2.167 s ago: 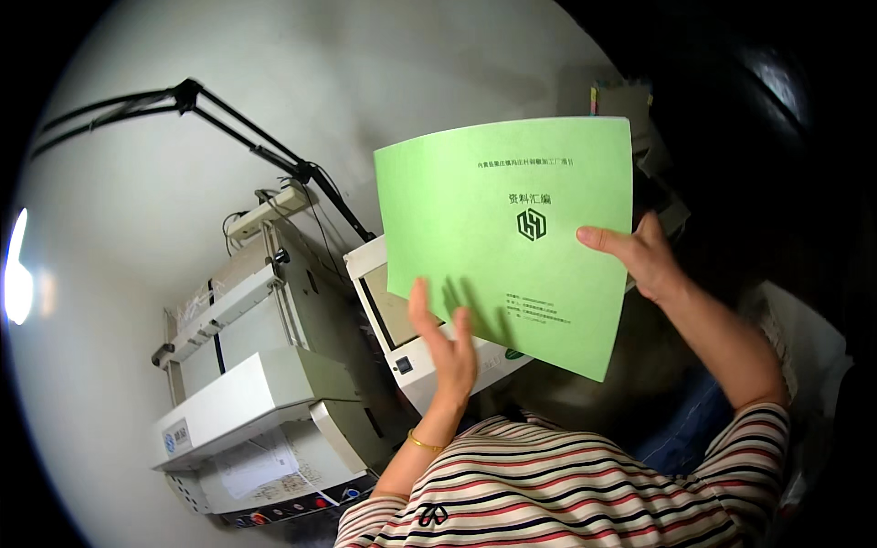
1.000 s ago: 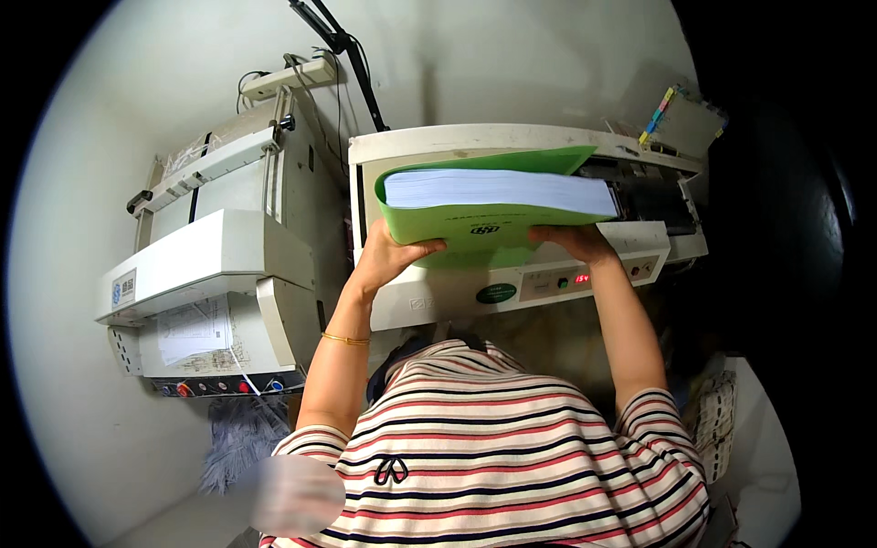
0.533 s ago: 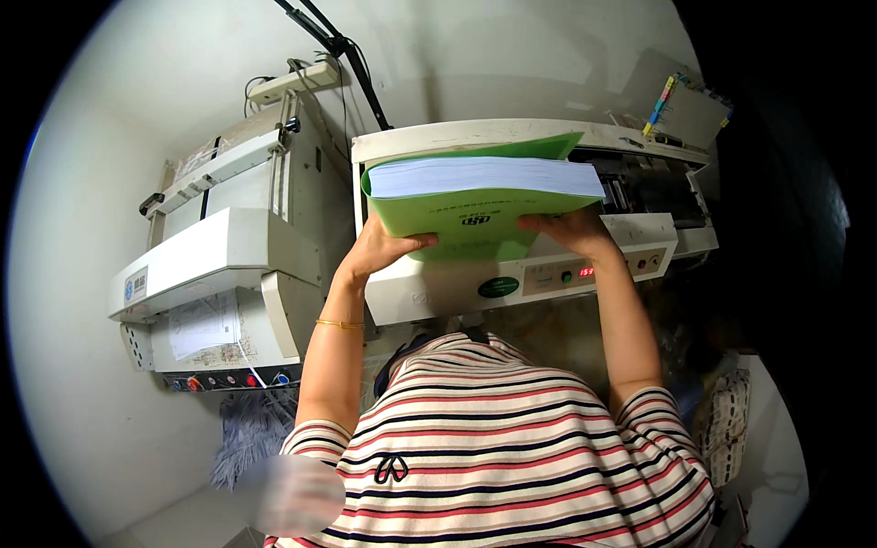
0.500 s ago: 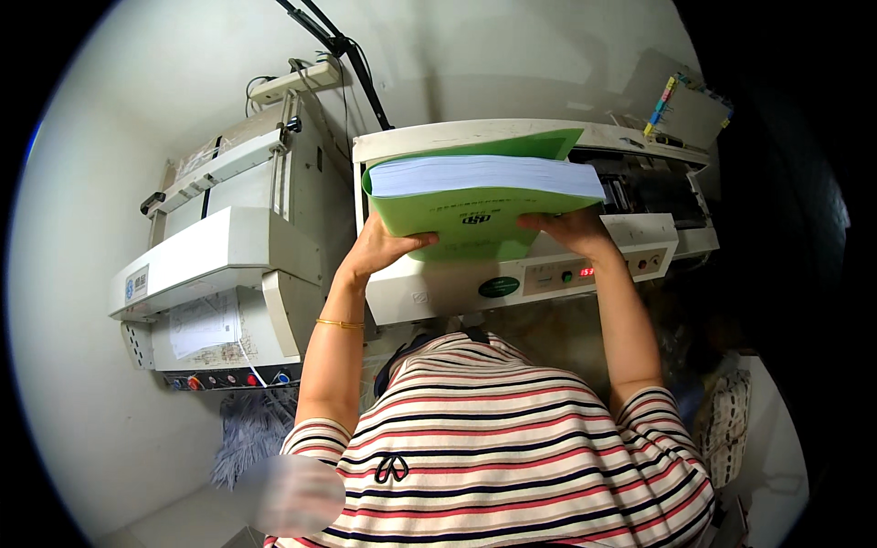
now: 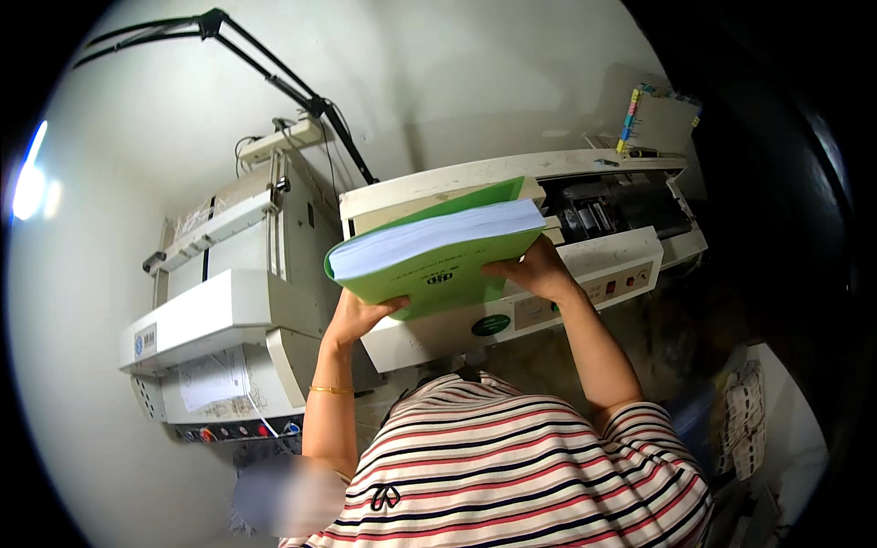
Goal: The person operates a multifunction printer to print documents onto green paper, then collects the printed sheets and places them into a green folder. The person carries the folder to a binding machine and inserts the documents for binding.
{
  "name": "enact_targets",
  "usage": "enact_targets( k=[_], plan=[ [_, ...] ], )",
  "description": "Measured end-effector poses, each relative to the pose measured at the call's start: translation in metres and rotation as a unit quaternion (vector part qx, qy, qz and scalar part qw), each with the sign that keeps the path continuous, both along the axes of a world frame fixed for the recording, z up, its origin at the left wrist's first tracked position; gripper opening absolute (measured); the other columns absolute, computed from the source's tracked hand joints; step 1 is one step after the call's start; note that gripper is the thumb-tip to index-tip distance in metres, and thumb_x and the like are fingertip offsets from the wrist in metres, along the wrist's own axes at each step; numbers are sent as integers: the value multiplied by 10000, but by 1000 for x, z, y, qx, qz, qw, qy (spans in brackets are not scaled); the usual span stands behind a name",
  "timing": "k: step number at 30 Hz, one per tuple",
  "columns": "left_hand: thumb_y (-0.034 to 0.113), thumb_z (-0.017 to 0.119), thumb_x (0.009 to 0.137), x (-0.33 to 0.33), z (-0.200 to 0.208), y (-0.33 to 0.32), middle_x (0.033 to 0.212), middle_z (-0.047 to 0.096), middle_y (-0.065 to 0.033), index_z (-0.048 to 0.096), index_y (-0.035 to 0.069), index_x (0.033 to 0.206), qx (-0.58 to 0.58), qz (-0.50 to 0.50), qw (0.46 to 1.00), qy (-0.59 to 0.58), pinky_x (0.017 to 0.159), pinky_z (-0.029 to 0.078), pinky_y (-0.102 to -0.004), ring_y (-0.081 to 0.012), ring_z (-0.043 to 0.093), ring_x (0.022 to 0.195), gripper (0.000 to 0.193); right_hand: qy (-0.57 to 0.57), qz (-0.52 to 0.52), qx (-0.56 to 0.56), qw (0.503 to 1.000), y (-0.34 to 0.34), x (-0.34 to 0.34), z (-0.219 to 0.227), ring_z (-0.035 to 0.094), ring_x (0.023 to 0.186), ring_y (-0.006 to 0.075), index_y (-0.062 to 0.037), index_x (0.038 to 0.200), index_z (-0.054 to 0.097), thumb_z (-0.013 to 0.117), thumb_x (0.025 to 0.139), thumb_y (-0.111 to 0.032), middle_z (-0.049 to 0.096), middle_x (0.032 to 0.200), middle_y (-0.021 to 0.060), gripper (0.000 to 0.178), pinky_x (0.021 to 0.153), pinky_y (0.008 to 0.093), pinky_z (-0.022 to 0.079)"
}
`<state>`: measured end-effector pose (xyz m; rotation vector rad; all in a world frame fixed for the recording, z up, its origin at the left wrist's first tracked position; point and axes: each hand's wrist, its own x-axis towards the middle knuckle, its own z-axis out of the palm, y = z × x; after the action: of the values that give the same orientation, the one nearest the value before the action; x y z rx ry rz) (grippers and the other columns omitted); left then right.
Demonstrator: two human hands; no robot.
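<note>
A thick book [image 5: 438, 239] with a light green cover and a white page block is held up in front of me, its cut page edge facing upward. At its lower left corner my left hand [image 5: 356, 315] grips it, thumb lying on the front cover. My right hand [image 5: 539, 271] holds the right side, thumb also on the cover and the other fingers hidden behind. Both hands are closed on the book. Behind and below it stands a long white machine [image 5: 607, 265] with a control panel, which the book partly covers.
To the left stands another white machine [image 5: 210, 306] with coloured buttons and a sheet of paper [image 5: 212, 379]. A black jointed lamp arm [image 5: 274, 78] crosses the wall above a power strip [image 5: 281, 143]. A board with coloured clips [image 5: 660, 121] leans at the back right.
The book has shifted left and lower in view, and its right end has tilted up. Both hands keep their hold. The view has also turned, showing more of the lamp arm.
</note>
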<state>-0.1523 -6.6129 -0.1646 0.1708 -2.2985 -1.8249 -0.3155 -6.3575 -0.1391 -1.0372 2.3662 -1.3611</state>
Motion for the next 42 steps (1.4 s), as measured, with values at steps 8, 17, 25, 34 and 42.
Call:
enact_targets(
  k=[8, 17, 25, 34, 42],
  plan=[
    [48, 774, 681, -6, -2, -6, 946, 645, -84, 610, -25, 1047, -65, -23, 998, 11, 728, 499, -307, -168, 577, 833, 408, -107, 15, -108, 988, 12, -10, 9, 582, 883, 148, -8, 1155, 462, 826, 697, -231, 601, 994, 68, 626, 752, 294, 498],
    [29, 748, 706, -5, -4, -6, 955, 636, -63, 609, -10, 1044, -36, -43, 998, 6, 737, 501, -294, -152, 580, 862, 367, -132, 59, -169, 975, 6, 6, 49, 581, 849, 139, -21, 1151, 503, 718, 804, -105, 611, 981, 83, 417, 581, 260, 524],
    [68, 801, 670, -3, 39, 7, 954, 644, -72, 610, -25, 1052, 103, 32, 987, 121, 782, 502, -284, -156, 599, 881, 437, -177, 33, -183, 966, 4, 16, 52, 591, 915, 144, -29, 1187, 499, 697, 819, -84, 620, 1030, 68, 422, 627, 273, 556],
    [-20, 747, 706, -4, 64, 4, 985, 659, -87, 609, -45, 1091, 80, 19, 980, 182, 810, 498, -273, -138, 606, 898, 410, -163, 24, -198, 966, 4, 15, 44, 597, 877, 129, -33, 1185, 515, 711, 808, -81, 625, 1000, 54, 427, 617, 259, 544],
    [-40, 740, 700, -1, 78, 8, 985, 665, -47, 627, -22, 1098, 58, 4, 991, 124, 815, 484, -245, -98, 591, 879, 415, -219, 5, -228, 949, 4, 13, 42, 613, 894, 141, -43, 1164, 542, 680, 796, 18, 625, 1012, 45, 398, 645, 260, 563]
  ],
)
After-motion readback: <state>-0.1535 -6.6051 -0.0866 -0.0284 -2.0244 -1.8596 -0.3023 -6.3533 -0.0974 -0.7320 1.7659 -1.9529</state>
